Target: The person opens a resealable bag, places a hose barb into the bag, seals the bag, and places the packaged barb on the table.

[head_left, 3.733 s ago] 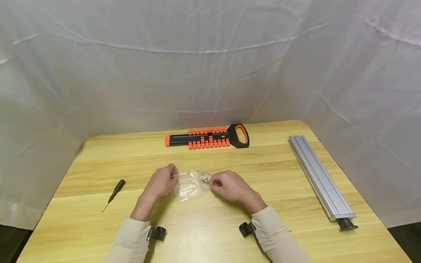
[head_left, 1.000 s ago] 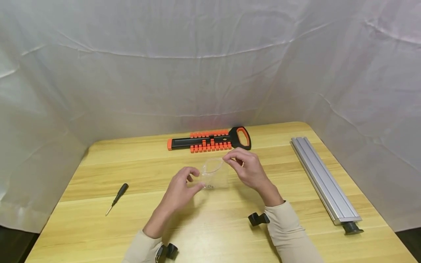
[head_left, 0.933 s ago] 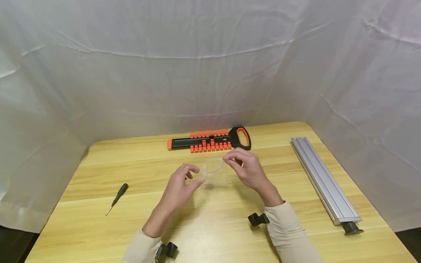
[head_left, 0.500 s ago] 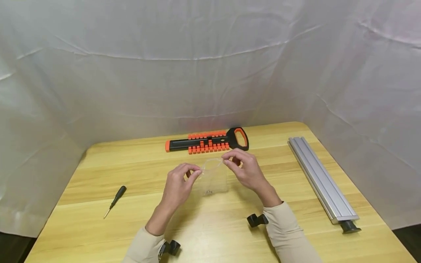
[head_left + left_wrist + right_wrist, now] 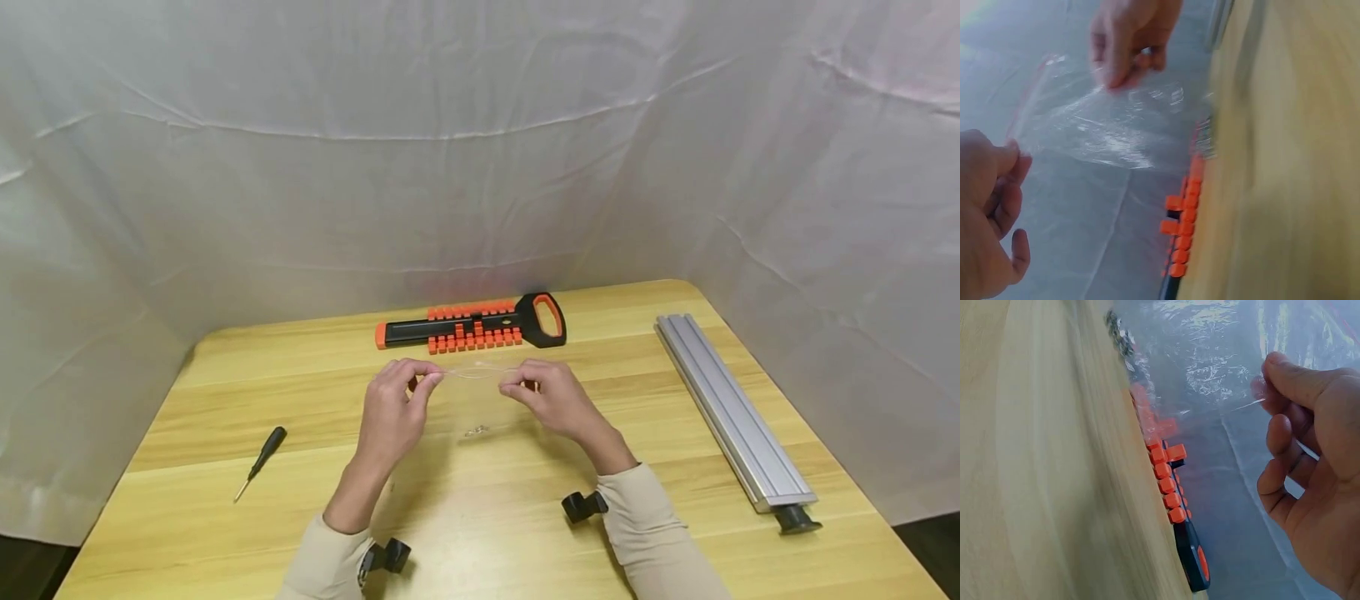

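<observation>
A clear zip-top plastic bag (image 5: 1104, 128) hangs upright between my two hands above the table. My left hand (image 5: 392, 412) pinches its top corner between thumb and forefinger. On the other side, my right hand (image 5: 558, 400) pinches the bag's edge, a little below the rim in the right wrist view. The rim bows slightly apart in the head view. Several small metal pieces, perhaps screws (image 5: 476, 431), lie in the bottom of the bag; they are too small to tell exactly.
Behind the bag lies a black tool holder with orange clips and a handle (image 5: 472, 327). A black-handled screwdriver (image 5: 261, 463) rests at left. A long silver aluminium profile (image 5: 735, 412) with a black end knob lies at right. Grey sheeting (image 5: 450, 167) encloses the wooden table.
The bag lay flat with the metal pieces near the right hand, then was raised upright with its mouth spread. Since then the left hand has gripped the corner and the mouth has narrowed.
</observation>
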The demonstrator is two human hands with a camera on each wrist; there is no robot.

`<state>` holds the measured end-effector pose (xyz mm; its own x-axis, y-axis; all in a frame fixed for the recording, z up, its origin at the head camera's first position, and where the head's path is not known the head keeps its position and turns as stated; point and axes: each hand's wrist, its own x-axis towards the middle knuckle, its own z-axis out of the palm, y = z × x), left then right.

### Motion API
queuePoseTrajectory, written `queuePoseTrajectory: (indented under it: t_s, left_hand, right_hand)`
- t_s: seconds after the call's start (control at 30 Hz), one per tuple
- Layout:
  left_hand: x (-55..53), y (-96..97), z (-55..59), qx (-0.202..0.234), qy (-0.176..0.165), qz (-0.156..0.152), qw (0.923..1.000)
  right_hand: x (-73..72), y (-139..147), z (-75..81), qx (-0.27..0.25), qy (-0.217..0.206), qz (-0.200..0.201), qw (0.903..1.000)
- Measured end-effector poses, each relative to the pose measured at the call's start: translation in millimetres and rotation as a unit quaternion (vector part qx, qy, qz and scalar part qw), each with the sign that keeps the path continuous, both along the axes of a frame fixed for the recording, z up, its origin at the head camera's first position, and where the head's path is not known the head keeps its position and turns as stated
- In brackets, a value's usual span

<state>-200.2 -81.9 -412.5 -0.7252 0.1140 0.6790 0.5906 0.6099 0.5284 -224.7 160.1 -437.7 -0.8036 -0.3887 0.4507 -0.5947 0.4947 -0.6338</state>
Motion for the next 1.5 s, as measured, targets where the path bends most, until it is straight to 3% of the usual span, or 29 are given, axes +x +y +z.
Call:
queuePoseTrajectory:
  t_s: [0.13, 0.27, 0.43, 0.63, 1.0, 1.33, 1.5]
  left_hand:
    - [1.0, -1.7, 5.8, -0.024, 0.006, 0.018, 0.9995]
    - [1.5, -1.4, 11.1, -0.028, -0.019, 0.017, 0.9993]
    - [1.0, -0.1, 14.5, -0.028, -0.046, 0.007, 0.9985]
    - [0.8, 1.4, 12.6, -0.021, -0.061, 0.002, 0.9979]
    - [0.9, 5.5, 12.1, -0.015, -0.066, -0.012, 0.9977]
    - [2.1, 10.2, 11.7, -0.017, -0.060, -0.019, 0.9979]
    - [2.1, 11.3, 12.0, -0.015, -0.052, -0.021, 0.9983]
  right_hand:
    - [-1.5, -0.7, -2.3, 0.024, 0.020, 0.005, 0.9995]
    - [0.6, -1.7, 3.0, 0.031, 0.008, -0.029, 0.9991]
    - [6.2, -1.5, 15.4, -0.054, -0.018, -0.053, 0.9970]
    - [8.2, -1.2, 19.3, -0.100, 0.015, -0.045, 0.9939]
    - [9.0, 2.2, 20.9, -0.088, 0.088, -0.030, 0.9918]
    - [8.7, -2.0, 22.5, -0.062, 0.080, -0.034, 0.9943]
    - [8.5, -6.7, 23.1, -0.084, 0.060, -0.017, 0.9945]
